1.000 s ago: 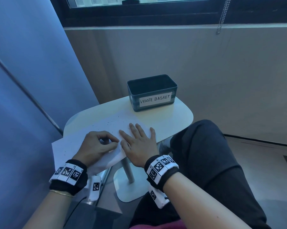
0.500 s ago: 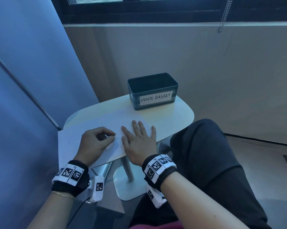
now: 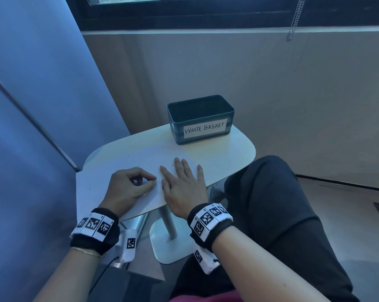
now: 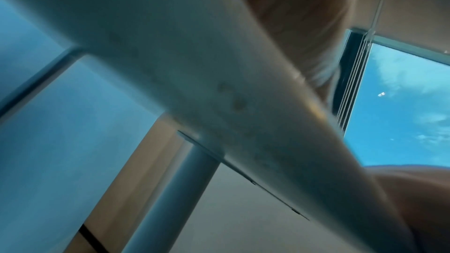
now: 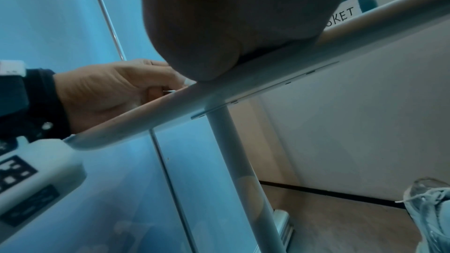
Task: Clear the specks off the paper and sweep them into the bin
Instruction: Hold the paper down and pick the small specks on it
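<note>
A white sheet of paper (image 3: 123, 168) lies on the small white table (image 3: 227, 153), its left part hanging past the table's left edge. Tiny dark specks (image 3: 149, 154) are scattered over it. My left hand (image 3: 129, 188) has curled fingers; thumb and forefinger pinch the paper's near edge, as the right wrist view of that hand (image 5: 109, 91) also shows. My right hand (image 3: 184, 184) lies flat on the paper with straight fingers. The dark bin (image 3: 206, 138), labelled WASTE BASKET, stands at the table's far end, beyond both hands. The left wrist view is blurred.
My knee in dark trousers (image 3: 271, 192) sits close to the table's right edge. A blue panel (image 3: 31, 127) rises just left of the table. Below are the table's leg (image 5: 236, 161) and a grey shoe (image 5: 431, 209).
The paper's near edge, lifted by my left hand a second ago, now lies flatter. The sheet has slid a little left. My right hand has stayed flat on it.
</note>
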